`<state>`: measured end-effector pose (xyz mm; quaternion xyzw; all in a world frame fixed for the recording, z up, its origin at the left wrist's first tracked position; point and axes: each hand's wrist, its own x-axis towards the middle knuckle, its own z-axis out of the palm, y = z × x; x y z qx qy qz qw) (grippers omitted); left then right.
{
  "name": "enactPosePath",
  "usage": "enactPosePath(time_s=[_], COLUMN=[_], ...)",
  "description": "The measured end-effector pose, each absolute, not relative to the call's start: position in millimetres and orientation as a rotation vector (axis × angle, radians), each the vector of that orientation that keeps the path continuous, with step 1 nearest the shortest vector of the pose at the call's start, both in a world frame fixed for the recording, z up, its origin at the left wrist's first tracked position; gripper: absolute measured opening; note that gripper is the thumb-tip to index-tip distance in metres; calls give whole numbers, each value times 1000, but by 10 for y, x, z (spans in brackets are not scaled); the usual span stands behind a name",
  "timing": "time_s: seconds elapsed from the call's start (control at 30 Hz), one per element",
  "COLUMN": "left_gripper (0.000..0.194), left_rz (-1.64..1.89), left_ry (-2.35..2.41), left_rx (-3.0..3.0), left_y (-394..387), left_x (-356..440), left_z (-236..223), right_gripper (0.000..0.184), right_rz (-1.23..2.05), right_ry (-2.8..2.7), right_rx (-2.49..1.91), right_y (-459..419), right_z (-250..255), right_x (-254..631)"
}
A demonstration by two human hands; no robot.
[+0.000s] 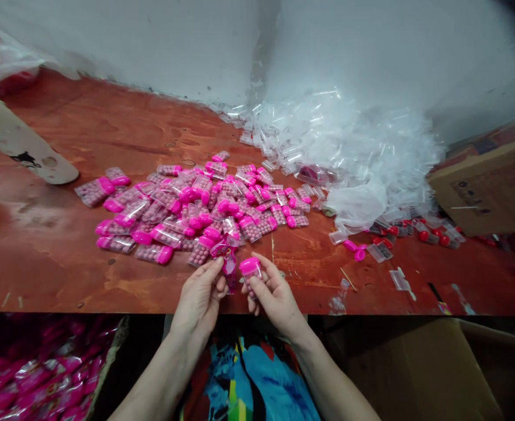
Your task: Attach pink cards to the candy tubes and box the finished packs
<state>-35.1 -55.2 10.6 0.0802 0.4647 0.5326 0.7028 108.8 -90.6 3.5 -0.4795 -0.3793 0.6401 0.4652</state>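
Pink wrapper (pixel 230 264) in the left hand (pixel 199 293), pink-capped container (pixel 251 268) in the right hand (pixel 278 297), side by side above the desk's (pixel 301 286) front edge.
At far left a pale tumbler (pixel 33 146) lies at a slant in view, with glossy pink packets (pixel 33 380) below desk level; next comes a spread pile of filled containers (pixel 166 235), full of small pink balls. The left fingers pinch the wrapper narrowly, just in front of that pile; the right fingers close around the container, cap up, just beside the wrapper. Farther right, a heap of clear plastic cases (pixel 340 140) stands against the wall (pixel 196 47), a loose pink cap (pixel 355 250) lies nearer, then a cardboard box (pixel 494 187).
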Motion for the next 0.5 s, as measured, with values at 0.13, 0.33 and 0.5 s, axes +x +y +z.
enactPosePath(time_s=[0.13, 0.33, 0.5], left_gripper=[30, 29, 30], left_rz=[1179, 1130, 1131], left_ry=[1066, 1079, 1133], left_rx=[241, 282, 324], left_y=[-595, -647, -683], left_x=[-300, -291, -284], left_z=[93, 80, 60], right_gripper=[52, 49, 50], right_rz=[1520, 1360, 1349], right_ry=[-1031, -1074, -1016], right_rx=[-1225, -1310, -1290], right_y=[-961, -951, -934], right_z=[13, -129, -156], right_x=[1041, 1009, 1026])
